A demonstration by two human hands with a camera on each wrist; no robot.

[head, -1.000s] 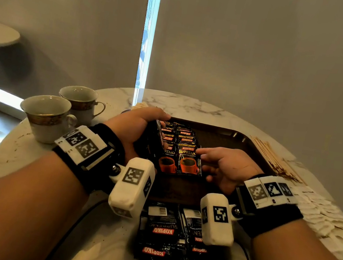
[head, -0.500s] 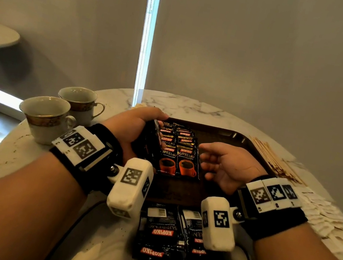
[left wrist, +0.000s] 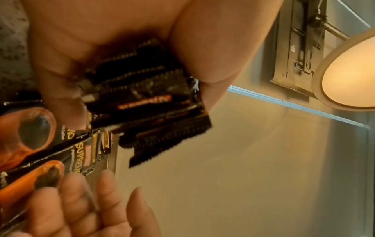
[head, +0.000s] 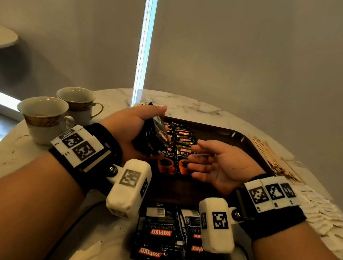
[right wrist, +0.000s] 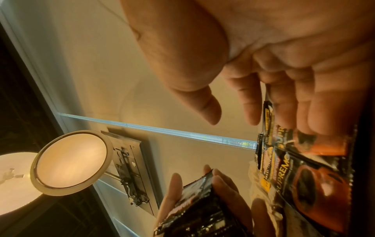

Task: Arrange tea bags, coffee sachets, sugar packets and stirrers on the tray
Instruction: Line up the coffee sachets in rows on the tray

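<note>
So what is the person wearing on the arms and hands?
Both forearms are bare, no sleeves. Each wrist has a black band carrying white blocks with black square code markings. A white rounded camera box, also marked, hangs from each band. The hands wear no gloves.

Black coffee sachets on the tray (head: 181,152) read "KOPIKO" in white on red and "SUPREMO" in gold. Loose sachets on the surface (head: 157,232) show the same "KOPIKO" and "SUPREMO", upside down. The wrist views show "SUPREMO" on sachets (right wrist: 284,173).
</note>
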